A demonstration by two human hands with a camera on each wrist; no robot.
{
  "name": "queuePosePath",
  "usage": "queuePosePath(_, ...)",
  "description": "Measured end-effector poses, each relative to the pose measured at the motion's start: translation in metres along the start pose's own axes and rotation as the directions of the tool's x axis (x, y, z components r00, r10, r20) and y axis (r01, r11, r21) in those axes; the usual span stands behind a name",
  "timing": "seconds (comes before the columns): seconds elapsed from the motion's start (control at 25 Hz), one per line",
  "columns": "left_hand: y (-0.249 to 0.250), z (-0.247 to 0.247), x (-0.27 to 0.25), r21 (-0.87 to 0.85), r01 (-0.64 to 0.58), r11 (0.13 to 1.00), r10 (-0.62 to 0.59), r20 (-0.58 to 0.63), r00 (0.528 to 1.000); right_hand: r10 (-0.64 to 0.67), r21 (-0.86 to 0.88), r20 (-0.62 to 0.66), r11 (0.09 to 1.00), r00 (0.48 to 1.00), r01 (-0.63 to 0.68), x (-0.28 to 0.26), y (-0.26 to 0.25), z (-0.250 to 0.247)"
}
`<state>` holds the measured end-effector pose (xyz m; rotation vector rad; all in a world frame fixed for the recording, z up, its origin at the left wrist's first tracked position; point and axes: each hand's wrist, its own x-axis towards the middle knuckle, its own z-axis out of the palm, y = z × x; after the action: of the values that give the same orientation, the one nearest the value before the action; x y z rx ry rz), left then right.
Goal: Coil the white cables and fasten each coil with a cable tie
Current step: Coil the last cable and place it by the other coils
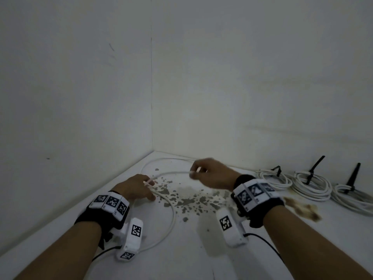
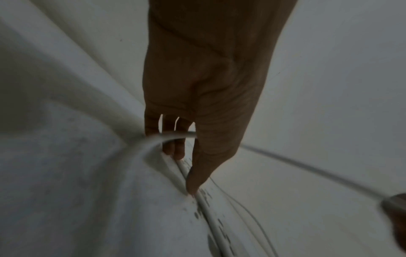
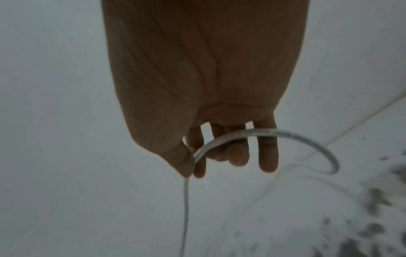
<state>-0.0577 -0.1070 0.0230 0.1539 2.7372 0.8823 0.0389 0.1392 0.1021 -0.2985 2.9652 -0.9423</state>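
Working a loose white cable into its first loops on the stained white worktop, in the corner where two walls meet.

Left hand — low over the worktop, fingers curled round the cable, thumb tip down beside the strand that runs on across the surface. From here the cable sweeps in a wide arc toward the person and back under the left wrist.

Right hand — raised just above the worktop, pinching the same cable between thumb and forefinger; the strand bends across the other fingers, and a slack run trails off toward the back wall.

Step in hand, as I judge it: forming loops. To do it well, the left grip should serve as the fixed gathering point while the right feeds even, same-sized turns into it, letting the cable roll so it does not twist or kink.

Count: one loose cable; three finished coils in a row at far right along the wall, each bound with one black cable tie, tails sticking up — three ties.
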Motion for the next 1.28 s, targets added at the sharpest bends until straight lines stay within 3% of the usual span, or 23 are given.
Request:
queuePosePath(0.12,0.013,0.006,-0.005,-0.188,0.002,0.982,-0.018,-0.082,0.996,0.049,0.254,-0.272,0.967,0.961,0.023,-0.016,-0.011,-0.045)
queuePosePath(0.2,0.037,0.008,-0.014,-0.383,-0.003,0.924,-0.008,-0.028,1.0,0.106,0.328,-0.388,0.944,0.916,0.03,-0.025,-0.007,-0.064)
queuePosePath(0.24,0.052,0.008,-0.02,-0.519,-0.015,0.855,0.026,0.014,1.0,0.125,0.338,-0.445,0.941,0.887,0.037,-0.03,-0.001,-0.071)
queuePosePath(0.32,0.079,0.008,-0.027,-0.795,-0.015,0.606,0.127,0.078,0.989,0.133,0.283,-0.549,0.959,0.825,0.034,-0.04,0.018,-0.079)
queuePosePath(0.4,0.102,0.005,-0.028,-0.937,0.025,0.349,0.241,0.115,0.964,0.115,0.149,-0.627,0.989,0.77,-0.026,-0.055,0.042,-0.085)
queuePosePath(0.56,0.153,0.011,-0.031,-0.992,0.115,0.055,0.408,0.128,0.904,0.079,-0.111,-0.718,0.968,0.692,-0.226,-0.089,0.082,-0.098)
queuePosePath(0.64,0.185,0.02,-0.034,-0.981,0.147,-0.13,0.465,0.071,0.883,0.164,-0.032,-0.745,0.96,0.646,-0.28,-0.106,0.098,-0.109)
queuePosePath(0.68,0.2,0.023,-0.035,-0.963,0.16,-0.217,0.476,0.039,0.878,0.246,0.071,-0.718,0.957,0.651,-0.282,-0.114,0.106,-0.114)
queuePosePath(0.76,0.232,0.026,-0.038,-0.936,0.162,-0.313,0.48,-0.008,0.877,0.388,0.259,-0.572,0.922,0.723,-0.289,-0.134,0.123,-0.116)
queuePosePath(0.84,0.264,0.03,-0.039,-0.937,0.113,-0.33,0.455,-0.053,0.889,0.428,0.366,-0.469,0.89,0.773,-0.271,-0.152,0.144,-0.108)
queuePosePath(0.96,0.302,0.039,-0.04,-0.925,0.034,-0.379,0.412,-0.136,0.901,0.406,0.471,-0.46,0.866,0.79,-0.17,-0.169,0.164,-0.095)
queuePosePath(1.04,0.317,0.047,-0.042,-0.912,-0.003,-0.411,0.404,-0.185,0.896,0.314,0.349,-0.484,0.925,0.817,-0.149,-0.179,0.16,-0.097)
queuePosePath(1.12,0.325,0.056,-0.046,-0.92,-0.031,-0.391,0.408,-0.204,0.89,0.12,0.059,-0.48,0.993,0.869,-0.104,-0.189,0.141,-0.104)
queuePosePath(1.2,0.329,0.069,-0.056,-0.95,-0.072,-0.304,0.432,-0.205,0.878,-0.055,-0.212,-0.363,0.977,0.93,-0.024,-0.197,0.11,-0.11)
queuePosePath(1.28,0.333,0.088,-0.07,-0.99,-0.13,-0.063,0.517,-0.143,0.844,-0.095,-0.347,-0.307,0.938,0.947,-0.019,-0.203,0.082,-0.111)
